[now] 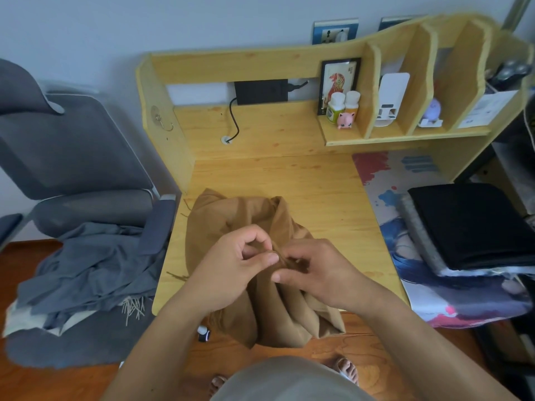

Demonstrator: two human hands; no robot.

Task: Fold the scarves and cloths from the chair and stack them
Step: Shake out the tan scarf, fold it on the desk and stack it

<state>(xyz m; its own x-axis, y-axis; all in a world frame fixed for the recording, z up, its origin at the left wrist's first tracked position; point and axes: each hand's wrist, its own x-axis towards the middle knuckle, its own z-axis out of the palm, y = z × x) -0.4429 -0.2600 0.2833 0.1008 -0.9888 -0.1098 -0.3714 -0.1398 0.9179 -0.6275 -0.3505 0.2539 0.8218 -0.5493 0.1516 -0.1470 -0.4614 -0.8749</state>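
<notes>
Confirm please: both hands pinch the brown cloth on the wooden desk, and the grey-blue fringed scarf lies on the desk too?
Not quite. The head view shows the grey-blue fringed scarf lying on the grey chair, not the desk. The left hand and right hand do pinch the brown cloth on the wooden desk.

Brown scarf [249, 215] bunched on desk edge, draping off; grey-blue scarves [86, 261] heaped on chair.
</notes>
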